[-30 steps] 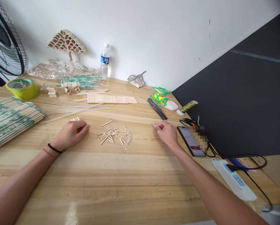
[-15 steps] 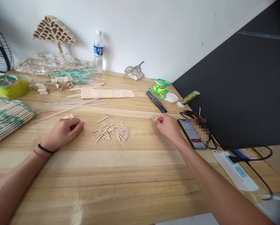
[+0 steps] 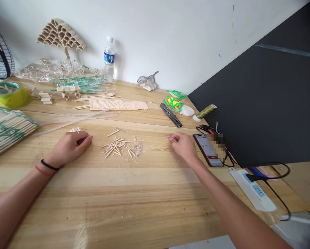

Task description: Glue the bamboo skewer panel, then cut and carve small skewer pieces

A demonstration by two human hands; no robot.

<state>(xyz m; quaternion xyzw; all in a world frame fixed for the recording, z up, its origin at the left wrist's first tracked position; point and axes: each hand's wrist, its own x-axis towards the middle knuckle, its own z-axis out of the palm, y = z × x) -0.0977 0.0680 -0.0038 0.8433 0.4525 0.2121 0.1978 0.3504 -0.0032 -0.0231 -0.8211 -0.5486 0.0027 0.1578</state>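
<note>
My left hand [image 3: 70,146] rests on the wooden table, its fingers curled in and thumb against them. What it holds, if anything, is hidden. Just behind it a few short wooden stick pieces [image 3: 75,129] poke out. On the right, my right hand [image 3: 182,146] pinches a small, thin pale piece [image 3: 168,137] between thumb and fingers; its kind is too small to make out. Between both hands lies a pile of short cut wooden sticks [image 3: 115,146] with pale shavings [image 3: 137,148] at its right side.
A row of aligned sticks [image 3: 118,104], a utility knife [image 3: 171,115] and a water bottle [image 3: 109,62] are farther back. At right are a thread spool [image 3: 206,112], phone [image 3: 207,147] and power strip [image 3: 253,190]. Yellow tape [image 3: 21,98] and packaged sticks [image 3: 11,133] lie left.
The view has shifted slightly, so things at right appear farther left. My right hand keeps its pinch near the same table spot. My left hand stays put.
</note>
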